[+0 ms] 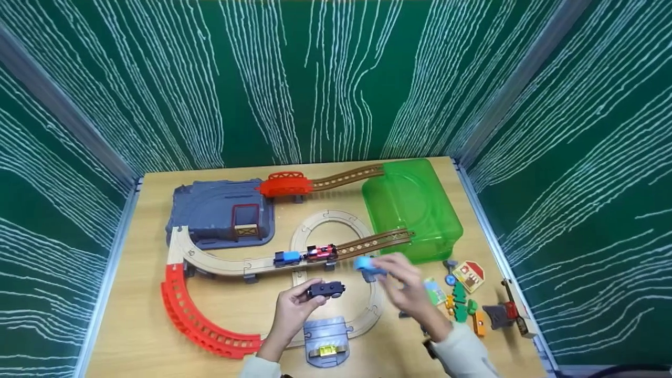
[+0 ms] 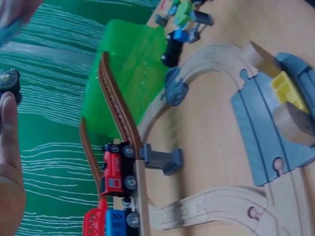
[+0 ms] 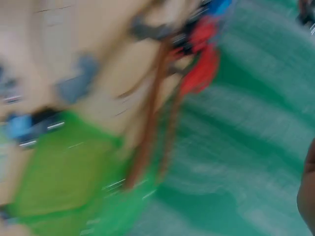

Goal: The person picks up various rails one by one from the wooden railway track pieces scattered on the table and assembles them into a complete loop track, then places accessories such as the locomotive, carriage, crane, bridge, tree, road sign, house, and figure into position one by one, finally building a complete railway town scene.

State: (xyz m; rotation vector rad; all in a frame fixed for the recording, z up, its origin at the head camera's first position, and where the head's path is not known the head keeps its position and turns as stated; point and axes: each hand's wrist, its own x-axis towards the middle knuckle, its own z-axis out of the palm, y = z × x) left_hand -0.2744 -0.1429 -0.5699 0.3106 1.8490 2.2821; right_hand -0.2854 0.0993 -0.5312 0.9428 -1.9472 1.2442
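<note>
In the head view my left hand [image 1: 292,311] pinches a black toy train wagon base [image 1: 326,289] above the track's front part. The left wrist view shows only a wheel end of that black base [image 2: 10,84] by a fingertip. My right hand [image 1: 405,287] holds a light blue toy piece [image 1: 364,264] in its fingertips, just right of the base and apart from it; its exact kind is unclear. A red engine [image 1: 321,252] and a blue wagon [image 1: 287,258] stand on the raised wooden track [image 1: 231,264] behind. The right wrist view is blurred.
A grey tunnel block [image 1: 210,210] stands back left, a translucent green box [image 1: 415,205] back right. Red curved track [image 1: 202,325] runs at the left. A grey crossing piece [image 1: 326,336] lies in front. Small toy pieces, including a barn board [image 1: 469,276], lie at the right.
</note>
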